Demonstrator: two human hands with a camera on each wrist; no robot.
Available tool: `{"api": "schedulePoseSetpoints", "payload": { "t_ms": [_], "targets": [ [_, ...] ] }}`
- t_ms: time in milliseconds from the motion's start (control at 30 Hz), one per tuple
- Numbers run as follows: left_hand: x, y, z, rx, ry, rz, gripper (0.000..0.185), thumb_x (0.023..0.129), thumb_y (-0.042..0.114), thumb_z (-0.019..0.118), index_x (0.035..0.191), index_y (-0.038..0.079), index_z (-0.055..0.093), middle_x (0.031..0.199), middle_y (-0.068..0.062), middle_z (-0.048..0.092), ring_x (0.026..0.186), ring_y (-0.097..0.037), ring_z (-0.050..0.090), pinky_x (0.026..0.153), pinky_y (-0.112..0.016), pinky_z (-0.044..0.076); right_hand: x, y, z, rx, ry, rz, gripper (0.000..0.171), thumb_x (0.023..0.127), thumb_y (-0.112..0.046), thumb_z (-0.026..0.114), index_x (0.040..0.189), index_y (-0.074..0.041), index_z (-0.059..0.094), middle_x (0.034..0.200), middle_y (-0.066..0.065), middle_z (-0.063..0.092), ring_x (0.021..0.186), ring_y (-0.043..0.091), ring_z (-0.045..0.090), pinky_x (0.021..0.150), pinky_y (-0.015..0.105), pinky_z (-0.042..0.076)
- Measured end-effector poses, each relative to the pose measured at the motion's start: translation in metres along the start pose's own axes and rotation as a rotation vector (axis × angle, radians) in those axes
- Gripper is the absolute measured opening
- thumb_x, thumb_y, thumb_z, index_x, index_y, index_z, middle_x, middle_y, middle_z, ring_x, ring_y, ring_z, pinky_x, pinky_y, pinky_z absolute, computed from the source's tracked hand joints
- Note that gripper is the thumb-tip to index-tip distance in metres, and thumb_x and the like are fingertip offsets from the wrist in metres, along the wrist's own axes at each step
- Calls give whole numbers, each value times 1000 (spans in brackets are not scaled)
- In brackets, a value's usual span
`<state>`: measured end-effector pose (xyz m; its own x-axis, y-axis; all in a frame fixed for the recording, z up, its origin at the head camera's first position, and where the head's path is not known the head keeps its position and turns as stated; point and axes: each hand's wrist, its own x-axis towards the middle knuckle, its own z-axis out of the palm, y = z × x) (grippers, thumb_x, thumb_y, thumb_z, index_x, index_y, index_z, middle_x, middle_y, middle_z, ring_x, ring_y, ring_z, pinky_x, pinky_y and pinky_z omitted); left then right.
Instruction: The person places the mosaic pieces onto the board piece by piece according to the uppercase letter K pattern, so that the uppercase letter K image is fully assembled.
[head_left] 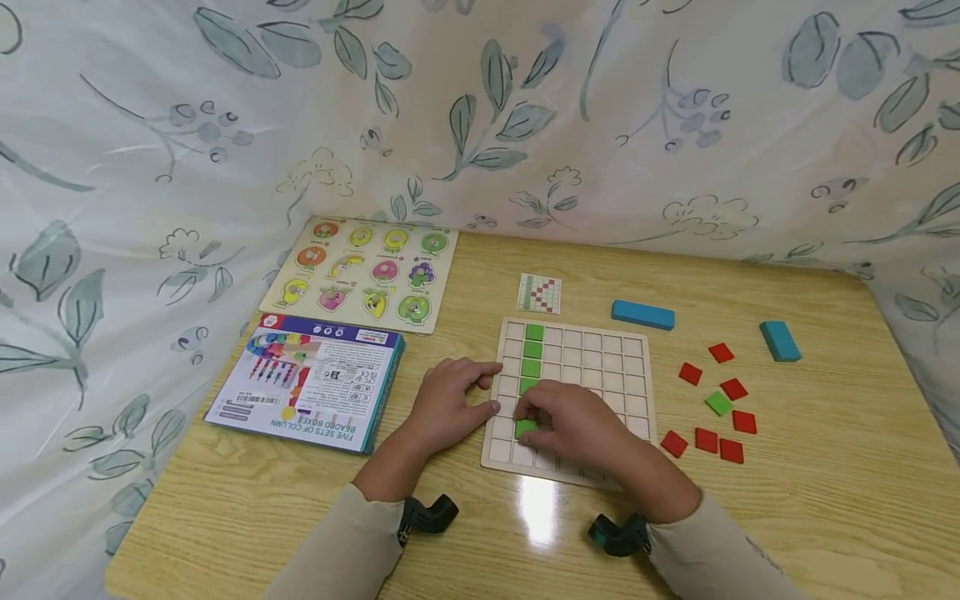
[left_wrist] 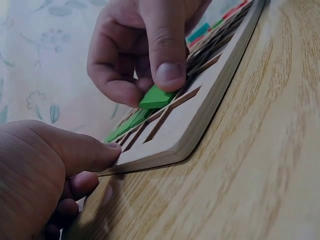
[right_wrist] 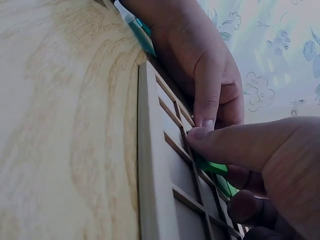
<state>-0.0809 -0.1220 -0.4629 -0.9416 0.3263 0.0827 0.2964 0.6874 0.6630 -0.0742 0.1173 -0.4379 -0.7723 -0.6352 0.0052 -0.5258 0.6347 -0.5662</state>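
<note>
A wooden grid board (head_left: 615,358) lies on the table with a column of green tiles (head_left: 531,367) in its second column from the left. My right hand (head_left: 573,421) is over the lower part of that column, its thumb and fingers pinching a green square tile (left_wrist: 157,98) that sits tilted at a cell. At the board's left edge rests my left hand (head_left: 450,400). Its thumb (left_wrist: 95,152) touches the rim, and the index finger reaches the same edge higher up. The right hand covers some of the cells.
Several red tiles (head_left: 706,440) and one green tile (head_left: 717,404) lie loose to the right. Two blue blocks (head_left: 642,315) and a small pattern card (head_left: 539,293) are behind the board. At left are a fruit puzzle board (head_left: 360,275) and a flat box (head_left: 307,383).
</note>
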Motion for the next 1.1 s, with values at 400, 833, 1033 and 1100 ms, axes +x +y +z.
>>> {"api": "schedulePoseSetpoints", "payload": {
  "t_ms": [400, 833, 1033, 1100],
  "targets": [
    [1, 2, -1, -8, 9, 11, 49, 90, 20, 84, 138, 15, 72, 100, 8, 65, 100, -20, 56, 96, -49, 42, -1, 1, -2, -8, -2, -14, 26, 86, -28, 92, 104, -24, 73, 97, -15, 66, 86, 3, 59, 80, 33, 53],
    [1, 0, 0, 9, -4, 7, 50, 92, 24, 83, 140, 17, 71, 100, 10, 64, 100, -19, 54, 96, -48, 42, -9, 7, -3, 0, 6, -37, 30, 87, -29, 91, 113, -20, 79, 101, -13, 67, 82, 4, 55, 78, 31, 51],
    [-1, 2, -1, -2, -10, -12, 50, 91, 23, 83, 140, 17, 71, 101, 9, 65, 102, -20, 55, 97, -48, 42, -20, 13, -9, 66, 45, -26, 27, 89, -26, 89, 113, -22, 78, 103, -13, 67, 79, 4, 57, 75, 28, 51],
    [-1, 3, -1, -3, -15, -21, 50, 92, 23, 83, 140, 17, 71, 101, 9, 65, 103, -20, 55, 98, -48, 41, -23, 16, -11, 75, 56, -9, 27, 89, -26, 89, 113, -24, 78, 103, -13, 67, 78, 4, 57, 74, 28, 51]
  ]
}}
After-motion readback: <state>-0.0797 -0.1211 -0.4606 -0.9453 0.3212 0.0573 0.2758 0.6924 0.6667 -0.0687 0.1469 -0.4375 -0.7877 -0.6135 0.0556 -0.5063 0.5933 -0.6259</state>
